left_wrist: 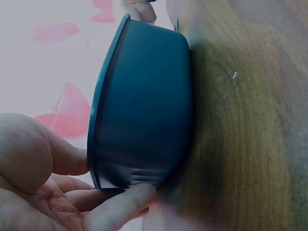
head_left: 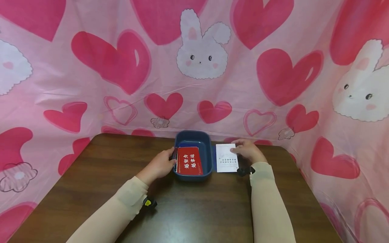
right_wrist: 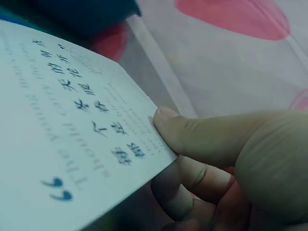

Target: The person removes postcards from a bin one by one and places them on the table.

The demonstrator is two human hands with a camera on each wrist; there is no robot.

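Observation:
A dark blue plastic tub (head_left: 208, 145) stands on the brown wooden table (head_left: 121, 168), with a red card (head_left: 189, 161) bearing white characters lying in it. My left hand (head_left: 161, 164) holds the tub's left side; its fingers (left_wrist: 120, 204) curl round the wall (left_wrist: 144, 106). My right hand (head_left: 248, 150) pinches the right edge of a white card (head_left: 226, 158) printed with dark text, just right of the tub. In the right wrist view the thumb (right_wrist: 192, 134) lies on top of the white card (right_wrist: 62, 139) and fingers are underneath.
A pink cloth (head_left: 194, 67) with hearts and rabbits hangs behind and on both sides of the table. Bare wood lies in front of the tub, between my forearms. The table's far edge runs just behind the tub.

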